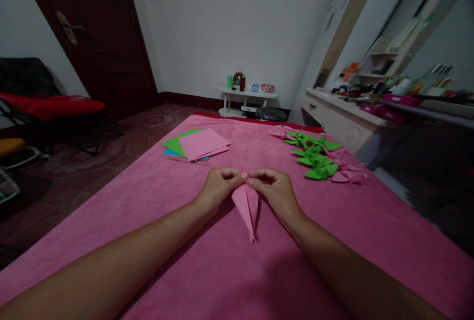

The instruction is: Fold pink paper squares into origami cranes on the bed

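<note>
A folded piece of pink origami paper (246, 204) lies in the middle, a long narrow kite shape with its pointed end toward me and a slit down its centre. My left hand (221, 186) pinches its far end from the left, thumb and forefinger together. From the right, my right hand (274, 189) pinches the same far end, its thumb close to the left thumb. The fingertips partly hide that end of the paper.
Left of my hands lies a stack of square paper sheets (203, 143), pink, green and blue. To the right sit several green folded paper cranes (314, 154) and pink ones (350, 169). All rest on the pink cloth (185, 270). Beyond stands a small white table (246, 94).
</note>
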Demonstrator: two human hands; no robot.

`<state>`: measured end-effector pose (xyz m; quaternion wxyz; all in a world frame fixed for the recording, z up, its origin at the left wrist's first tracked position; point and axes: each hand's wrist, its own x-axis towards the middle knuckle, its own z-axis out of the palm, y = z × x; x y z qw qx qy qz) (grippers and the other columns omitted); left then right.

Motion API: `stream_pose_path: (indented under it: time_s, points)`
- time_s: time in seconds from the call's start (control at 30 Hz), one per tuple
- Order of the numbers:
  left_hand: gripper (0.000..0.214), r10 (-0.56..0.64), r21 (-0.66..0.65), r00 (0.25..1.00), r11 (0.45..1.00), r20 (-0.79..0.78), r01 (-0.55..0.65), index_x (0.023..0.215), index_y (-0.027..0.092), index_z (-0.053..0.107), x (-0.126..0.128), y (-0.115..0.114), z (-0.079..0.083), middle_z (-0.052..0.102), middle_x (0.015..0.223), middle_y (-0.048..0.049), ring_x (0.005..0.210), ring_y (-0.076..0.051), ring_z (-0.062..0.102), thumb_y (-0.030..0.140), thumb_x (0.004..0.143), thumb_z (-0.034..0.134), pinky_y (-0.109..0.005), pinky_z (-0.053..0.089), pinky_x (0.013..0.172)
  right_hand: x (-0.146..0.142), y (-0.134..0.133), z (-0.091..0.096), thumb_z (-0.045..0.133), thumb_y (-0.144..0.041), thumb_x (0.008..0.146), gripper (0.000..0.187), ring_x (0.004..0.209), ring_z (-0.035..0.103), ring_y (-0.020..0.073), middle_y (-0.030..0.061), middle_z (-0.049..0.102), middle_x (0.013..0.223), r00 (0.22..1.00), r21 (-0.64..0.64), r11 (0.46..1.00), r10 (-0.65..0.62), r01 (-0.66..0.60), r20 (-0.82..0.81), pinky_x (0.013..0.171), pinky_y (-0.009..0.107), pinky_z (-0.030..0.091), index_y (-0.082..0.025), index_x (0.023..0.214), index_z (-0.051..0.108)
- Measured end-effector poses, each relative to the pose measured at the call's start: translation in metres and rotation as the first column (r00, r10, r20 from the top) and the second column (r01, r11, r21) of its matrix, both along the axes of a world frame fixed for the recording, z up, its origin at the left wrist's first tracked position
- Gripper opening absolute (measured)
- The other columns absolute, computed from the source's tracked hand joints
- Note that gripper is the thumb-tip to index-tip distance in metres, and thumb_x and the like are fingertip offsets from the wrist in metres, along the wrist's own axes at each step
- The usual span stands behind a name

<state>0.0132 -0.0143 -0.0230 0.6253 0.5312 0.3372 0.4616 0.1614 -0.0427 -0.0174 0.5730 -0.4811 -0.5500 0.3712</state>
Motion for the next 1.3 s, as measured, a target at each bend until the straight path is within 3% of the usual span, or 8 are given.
stream_pose_path:
  time_s: [0.17,0.47,0.87,1.03,1.3]
  points:
    - [0.031,0.051,-0.036,0.999,0.998,-0.002,-0.051,0.065,0.01,0.068,0.002,-0.003,0.001,0.064,0.063,-0.0042,0.053,-0.01,0.051,0.04,0.064,0.074,-0.022,0.038,0.053,0.0,0.0,-0.002,0.075,-0.034,0.06,0.022,0.057,0.054,0.0128,0.002,0.064,0.065,1.0,-0.051,0.999,0.0,-0.001,-0.016,0.054,0.024,0.043,-0.016,0.07,0.067]
    - [0.028,0.092,0.183,0.986,0.981,-0.141,-0.065,0.065,0.011,0.069,0.0,-0.004,0.004,0.064,0.064,-0.0034,0.056,-0.01,0.05,0.038,0.071,0.068,-0.021,0.037,0.055,0.0,-0.002,0.002,0.071,-0.03,0.063,0.015,0.059,0.052,0.0128,0.0017,0.063,0.066,0.999,-0.04,0.999,0.022,-0.021,0.023,0.057,0.025,0.041,-0.016,0.069,0.067]
    - [0.022,0.041,0.146,0.997,0.989,-0.07,-0.031,0.072,0.013,0.073,0.001,-0.005,0.005,0.07,0.072,-0.0051,0.062,-0.013,0.057,0.035,0.066,0.074,-0.023,0.043,0.062,0.004,0.0,0.001,0.069,-0.025,0.066,0.01,0.059,0.052,0.0125,0.0001,0.061,0.065,1.0,-0.008,1.0,0.026,-0.026,0.003,0.057,0.023,0.041,-0.017,0.07,0.066]
    - [0.025,-0.018,0.124,0.995,0.992,-0.098,0.031,0.075,0.014,0.074,0.0,-0.003,0.005,0.07,0.075,-0.0061,0.062,-0.012,0.057,0.038,0.069,0.071,-0.023,0.042,0.061,0.008,0.003,0.004,0.067,-0.027,0.07,0.011,0.07,0.058,0.0159,0.0028,0.067,0.074,0.996,0.046,0.996,0.077,-0.079,0.038,0.067,0.027,0.046,-0.018,0.075,0.071]
    - [0.023,-0.08,0.154,0.983,0.982,-0.166,0.106,0.077,0.014,0.074,-0.001,-0.001,0.001,0.07,0.074,-0.0055,0.061,-0.012,0.056,0.035,0.071,0.069,-0.022,0.041,0.06,0.011,0.005,0.002,0.073,-0.026,0.064,0.013,0.063,0.057,0.0123,0.0008,0.068,0.07,0.991,-0.047,0.993,0.106,-0.11,-0.078,0.062,0.025,0.045,-0.019,0.075,0.073]
